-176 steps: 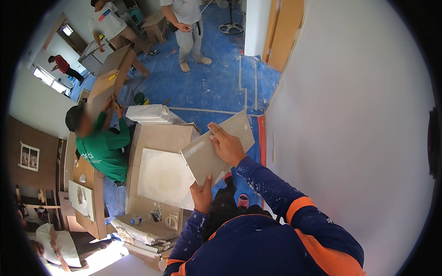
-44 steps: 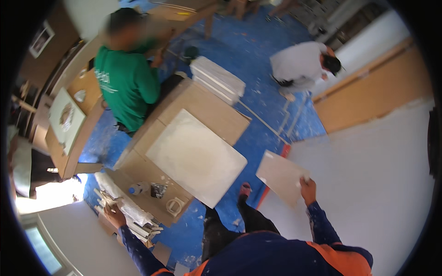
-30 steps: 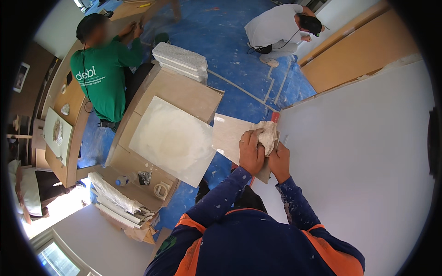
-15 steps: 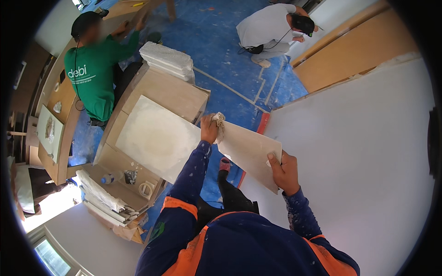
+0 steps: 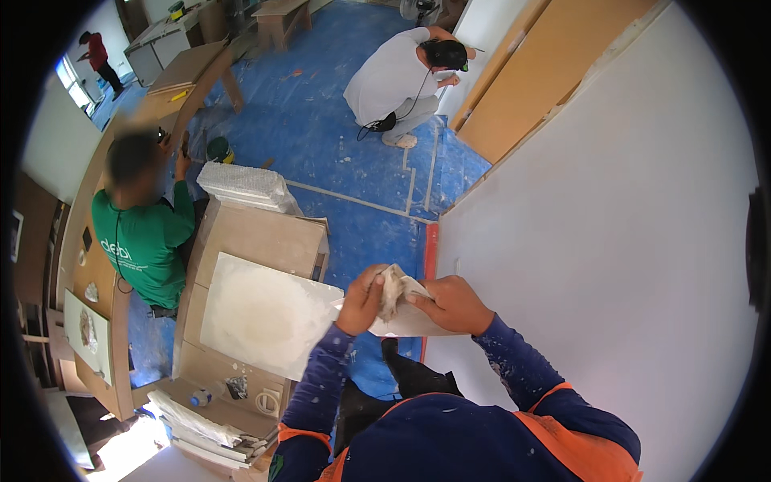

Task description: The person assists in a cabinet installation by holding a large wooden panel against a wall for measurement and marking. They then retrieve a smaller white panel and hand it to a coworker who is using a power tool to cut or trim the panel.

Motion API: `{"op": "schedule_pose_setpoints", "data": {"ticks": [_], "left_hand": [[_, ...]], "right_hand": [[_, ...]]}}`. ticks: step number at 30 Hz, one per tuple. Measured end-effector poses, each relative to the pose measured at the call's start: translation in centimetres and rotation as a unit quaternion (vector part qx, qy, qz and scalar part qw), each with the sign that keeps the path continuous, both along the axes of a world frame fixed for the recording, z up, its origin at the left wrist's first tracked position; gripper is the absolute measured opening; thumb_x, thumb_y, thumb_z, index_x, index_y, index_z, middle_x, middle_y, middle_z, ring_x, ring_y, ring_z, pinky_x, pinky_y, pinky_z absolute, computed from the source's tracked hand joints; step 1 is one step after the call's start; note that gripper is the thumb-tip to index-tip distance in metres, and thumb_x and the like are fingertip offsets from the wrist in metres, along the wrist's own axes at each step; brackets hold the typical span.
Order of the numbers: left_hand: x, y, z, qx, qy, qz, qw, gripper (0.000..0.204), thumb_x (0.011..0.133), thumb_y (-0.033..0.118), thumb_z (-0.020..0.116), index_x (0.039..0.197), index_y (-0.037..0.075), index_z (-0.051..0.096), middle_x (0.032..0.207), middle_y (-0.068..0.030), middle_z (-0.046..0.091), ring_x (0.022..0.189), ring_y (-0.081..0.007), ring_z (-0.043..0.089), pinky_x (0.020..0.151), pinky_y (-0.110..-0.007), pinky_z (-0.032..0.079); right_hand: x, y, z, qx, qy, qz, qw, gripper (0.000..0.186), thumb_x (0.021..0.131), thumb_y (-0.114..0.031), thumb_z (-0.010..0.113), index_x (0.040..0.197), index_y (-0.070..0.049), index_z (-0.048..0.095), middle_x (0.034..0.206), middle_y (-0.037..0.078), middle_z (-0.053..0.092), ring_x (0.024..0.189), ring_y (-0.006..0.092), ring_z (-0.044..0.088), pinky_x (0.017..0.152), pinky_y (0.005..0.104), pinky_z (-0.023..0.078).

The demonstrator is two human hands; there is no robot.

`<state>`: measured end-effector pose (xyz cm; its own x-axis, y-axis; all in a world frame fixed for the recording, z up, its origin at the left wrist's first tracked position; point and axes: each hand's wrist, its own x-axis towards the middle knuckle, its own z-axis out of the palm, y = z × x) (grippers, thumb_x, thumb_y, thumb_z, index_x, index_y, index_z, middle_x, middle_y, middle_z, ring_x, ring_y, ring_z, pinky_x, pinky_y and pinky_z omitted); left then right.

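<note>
A dusty, crumpled rag (image 5: 391,294) is bunched between my hands in front of my chest. My left hand (image 5: 361,302) is closed on it, thumb up along its side. Against the rag, my right hand (image 5: 454,305) is closed on a pale flat panel (image 5: 414,324), its thumb lying across the top. The panel is seen foreshortened, and much of its face is hidden by my hands. To the left, a larger whitish board (image 5: 269,313) with a powdery round patch lies on a cardboard-covered surface.
A wrapped white stack (image 5: 245,187) sits beyond the board. A tape roll (image 5: 267,402) and a small bottle (image 5: 201,397) lie nearer. A co-worker in green (image 5: 144,249) sits at left; another in white (image 5: 393,80) crouches ahead. A white wall (image 5: 610,265) rises at right.
My right hand has moved in toward my left, up to the rag. The panel has tilted from a broad face to a foreshortened one. The view has shifted, showing more of the far room.
</note>
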<state>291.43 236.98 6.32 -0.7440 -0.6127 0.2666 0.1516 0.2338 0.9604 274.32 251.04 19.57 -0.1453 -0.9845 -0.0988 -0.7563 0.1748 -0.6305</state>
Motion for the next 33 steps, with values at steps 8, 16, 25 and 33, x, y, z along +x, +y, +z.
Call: {"op": "schedule_pose_setpoints", "data": {"ticks": [8, 16, 25, 33], "left_hand": [[4.1, 0.4, -3.8, -0.004, -0.076, -0.049, 0.996, 0.027, 0.105, 0.014, 0.044, 0.123, -0.001, 0.056, 0.111, -0.0201, 0.060, 0.104, -0.0375, 0.059, 0.094, -0.040, 0.046], [16.4, 2.9, -19.1, -0.023, -0.288, 0.090, 0.953, 0.029, 0.104, 0.019, 0.045, 0.121, -0.002, 0.057, 0.122, -0.0261, 0.061, 0.116, -0.0431, 0.055, 0.098, -0.046, 0.045], [12.8, -4.2, -4.8, 0.185, -0.050, 0.185, 0.964, 0.034, 0.109, 0.024, 0.042, 0.129, 0.000, 0.055, 0.116, -0.0081, 0.064, 0.104, -0.0168, 0.061, 0.093, -0.030, 0.048], [-6.2, -1.7, 6.4, 0.040, -0.024, -0.025, 0.999, 0.032, 0.107, 0.021, 0.045, 0.129, 0.001, 0.056, 0.112, -0.0125, 0.067, 0.104, -0.0170, 0.062, 0.092, -0.030, 0.047]], "right_hand": [[-0.5, 0.8, 1.7, 0.003, -0.036, -0.060, 0.998, 0.034, 0.098, -0.033, 0.059, 0.090, -0.002, 0.070, 0.070, 0.017, 0.065, 0.064, 0.0338, 0.064, 0.061, 0.0420, 0.048], [-4.6, 2.9, 6.9, 0.001, -0.154, -0.174, 0.973, 0.031, 0.098, -0.026, 0.064, 0.098, 0.004, 0.071, 0.071, 0.007, 0.069, 0.065, 0.0103, 0.061, 0.063, 0.0284, 0.049], [-6.2, 2.7, 7.2, -0.007, -0.109, -0.112, 0.988, 0.029, 0.096, -0.026, 0.067, 0.099, 0.002, 0.070, 0.073, 0.013, 0.068, 0.064, 0.0160, 0.062, 0.062, 0.0311, 0.048], [-5.5, -4.1, 0.9, -0.053, -0.038, 0.011, 0.998, 0.030, 0.092, -0.031, 0.065, 0.090, -0.002, 0.069, 0.074, 0.022, 0.063, 0.070, 0.0418, 0.063, 0.064, 0.0498, 0.047]]}}
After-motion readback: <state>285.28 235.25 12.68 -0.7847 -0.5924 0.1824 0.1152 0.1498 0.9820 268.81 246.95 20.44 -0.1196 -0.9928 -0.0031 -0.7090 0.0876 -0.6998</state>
